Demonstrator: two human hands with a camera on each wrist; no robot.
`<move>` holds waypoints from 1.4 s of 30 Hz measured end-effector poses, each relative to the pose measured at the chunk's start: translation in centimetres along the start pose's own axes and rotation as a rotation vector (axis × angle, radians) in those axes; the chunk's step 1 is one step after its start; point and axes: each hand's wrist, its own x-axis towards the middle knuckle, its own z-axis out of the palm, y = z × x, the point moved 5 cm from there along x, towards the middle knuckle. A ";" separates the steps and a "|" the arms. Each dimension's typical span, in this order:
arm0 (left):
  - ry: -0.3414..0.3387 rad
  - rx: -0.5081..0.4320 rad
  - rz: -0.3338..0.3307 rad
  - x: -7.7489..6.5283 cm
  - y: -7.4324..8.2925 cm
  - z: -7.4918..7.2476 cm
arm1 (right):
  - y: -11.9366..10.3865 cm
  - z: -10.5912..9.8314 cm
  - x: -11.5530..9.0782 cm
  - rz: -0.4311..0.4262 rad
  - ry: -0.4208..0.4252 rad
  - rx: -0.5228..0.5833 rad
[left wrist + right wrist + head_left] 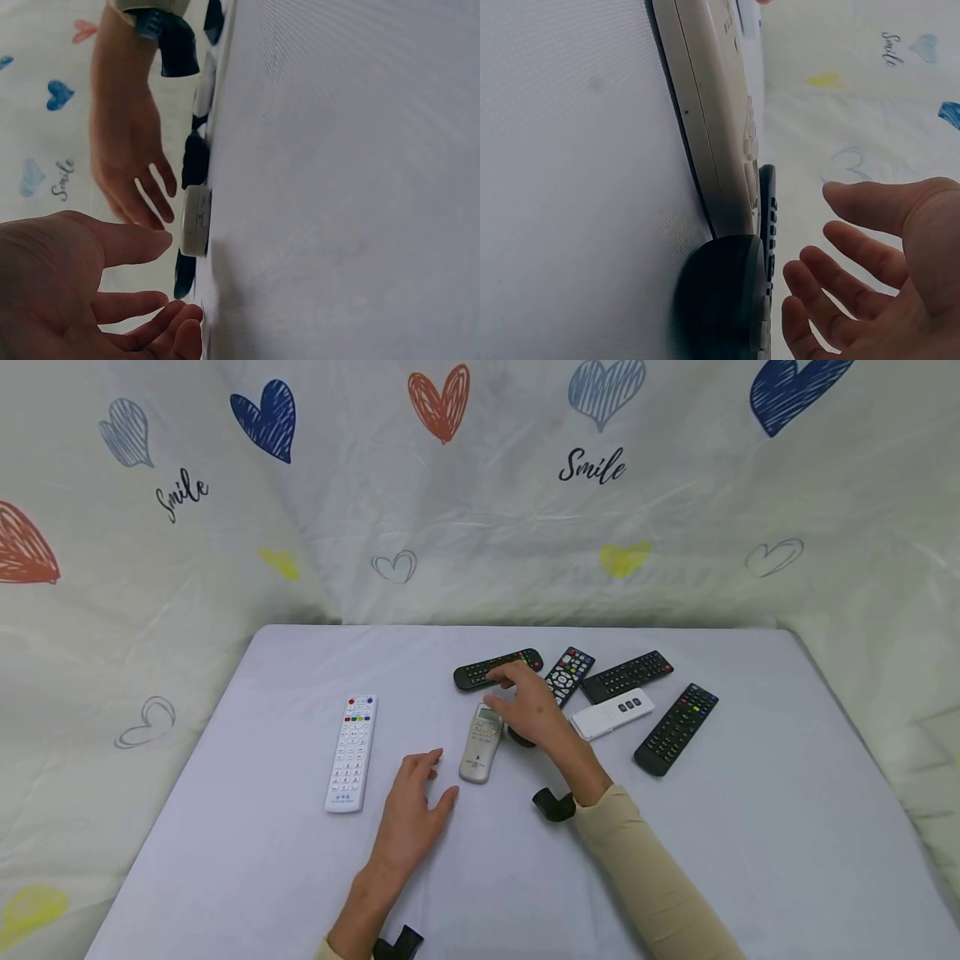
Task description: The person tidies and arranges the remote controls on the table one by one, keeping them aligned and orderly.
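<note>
My left hand (411,822) hovers low at the near left of a beige remote control (480,752) with a small display, its fingers spread and holding nothing. Above the far end of that remote is my right hand (534,714), fingers loosely bent and apart with nothing between them. It overlaps a black remote with colored buttons (572,670) in the head view and hides part of it. Another black remote (476,675) lies just beyond its fingertips. In the right wrist view, the beige remote (705,112) and a dark remote (724,300) lie beside the right hand (877,277).
A long white remote (351,756) lies apart on the left of the white-covered table (225,860). On the right are a black remote (630,677), a small white remote (611,714) touching or close to it, and another black remote (677,731). A heart-patterned cloth (487,527) hangs behind.
</note>
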 end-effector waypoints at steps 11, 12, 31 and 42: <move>-0.026 -0.002 0.040 0.5 0.7 0.6 | 0.3 0.4 0.0 -0.014 -0.045 -0.082; -0.027 0.000 0.039 0.5 0.7 0.6 | 0.3 0.4 0.0 -0.018 -0.046 -0.091; -0.065 0.004 0.024 0.9 1.3 1.4 | 1.1 0.6 -0.2 -0.079 -0.066 -0.309; -0.056 -0.002 0.047 1.1 1.8 1.7 | 1.1 0.9 -0.3 -0.088 -0.072 -0.317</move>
